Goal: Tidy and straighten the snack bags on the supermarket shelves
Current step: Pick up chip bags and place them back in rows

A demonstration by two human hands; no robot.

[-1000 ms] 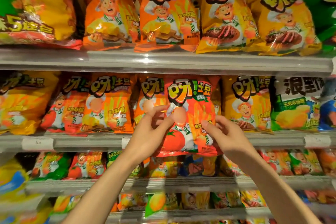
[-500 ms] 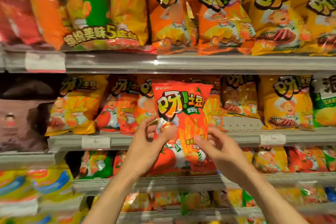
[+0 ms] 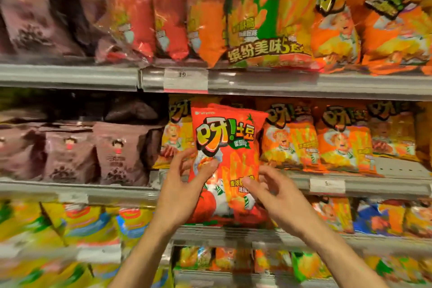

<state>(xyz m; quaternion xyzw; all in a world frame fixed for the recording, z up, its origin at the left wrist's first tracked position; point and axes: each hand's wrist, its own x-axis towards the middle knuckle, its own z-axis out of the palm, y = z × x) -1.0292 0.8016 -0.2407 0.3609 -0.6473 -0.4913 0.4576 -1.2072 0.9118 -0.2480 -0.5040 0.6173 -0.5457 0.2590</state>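
Closest to me, both of the person's bare forearms reach up from the bottom of the view. The left hand grips the red tomato-flavour potato-stick bag along its left edge, thumb pressed on the printed front and the other fingers curled behind it. The right hand sits at the bag's lower right; its thumb lies on the front, and its curled fingers seem to rest against the right edge, though I cannot tell how firmly they pinch. So the bag is held upright between the two hands, out in front of the middle shelf rail, not yet standing on any shelf.

The hold is low on a puffy, slippery bag, so I'd say the top could flop forward or the bag could slide through the fingers if either hand loosens before the base is seated.

Just beyond the left fingertips stands a yellow bag of the same brand; beyond the right fingers is a row of orange bags, with another orange bag further right. Pushing the red bag in between could tip these neighbours or crumple them, and dropping it into the wrong flavour row would leave the shelf less tidy, not more.

Far to the left of the left hand sit brown bags. Above the fingers, past the price tag, a big multipack overhangs the upper shelf edge; lifting the red bag too high might nudge it.
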